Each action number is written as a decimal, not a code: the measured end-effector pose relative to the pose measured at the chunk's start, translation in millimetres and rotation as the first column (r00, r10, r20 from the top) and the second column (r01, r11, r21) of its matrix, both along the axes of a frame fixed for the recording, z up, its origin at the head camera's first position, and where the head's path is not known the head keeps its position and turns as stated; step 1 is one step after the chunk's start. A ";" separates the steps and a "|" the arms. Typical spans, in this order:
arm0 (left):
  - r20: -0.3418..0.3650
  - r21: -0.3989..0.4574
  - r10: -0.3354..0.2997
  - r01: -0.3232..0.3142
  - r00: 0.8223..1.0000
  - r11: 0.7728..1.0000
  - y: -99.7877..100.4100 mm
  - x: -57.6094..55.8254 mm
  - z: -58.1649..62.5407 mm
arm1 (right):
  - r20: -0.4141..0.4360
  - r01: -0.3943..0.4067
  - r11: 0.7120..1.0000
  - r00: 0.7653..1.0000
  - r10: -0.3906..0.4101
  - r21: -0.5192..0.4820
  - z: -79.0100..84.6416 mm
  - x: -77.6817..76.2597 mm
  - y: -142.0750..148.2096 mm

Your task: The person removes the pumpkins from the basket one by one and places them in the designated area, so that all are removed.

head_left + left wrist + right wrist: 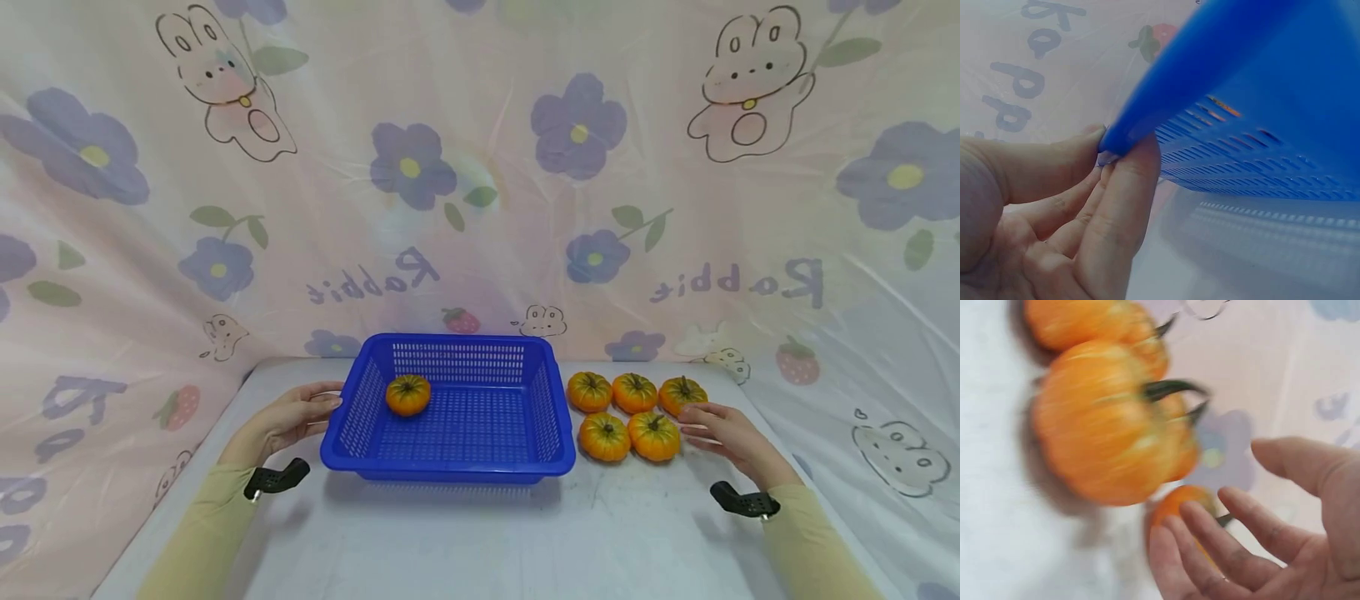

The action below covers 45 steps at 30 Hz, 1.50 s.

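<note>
A blue plastic basket (pixel 465 477) with slotted walls stands on the white table. One small orange pumpkin (pixel 408 395) lies inside it, toward the left. My left hand (pixel 288 417) is at the basket's left side; in the left wrist view its thumb and fingers pinch the rim (pixel 1141 119). Right of the basket, several more pumpkins sit in two rows, among them a front one (pixel 654 436) and a back right one (pixel 681 394). Beside these two is my right hand (pixel 731 437), its fingers spread and holding nothing. Whether its fingertips touch the back right pumpkin I cannot tell.
A curtain (pixel 487 233) printed with rabbits and flowers hangs behind and around the table. The white tabletop (pixel 480 550) extends in front of the basket. Each wrist wears a black strap device, one left (pixel 276 479) and one right (pixel 744 501).
</note>
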<state>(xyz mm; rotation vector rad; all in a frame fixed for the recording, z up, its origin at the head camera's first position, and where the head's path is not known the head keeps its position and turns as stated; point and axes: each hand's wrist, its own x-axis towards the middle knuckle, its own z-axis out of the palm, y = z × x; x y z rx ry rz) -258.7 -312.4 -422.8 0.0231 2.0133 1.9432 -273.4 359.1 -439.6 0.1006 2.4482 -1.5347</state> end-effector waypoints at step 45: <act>0.011 -0.029 0.024 -0.024 1.000 0.999 2.8 -0.8 1.2 | -0.115 -0.421 0.906 0.903 0.415 -0.032 71.5 -75.2 -233.3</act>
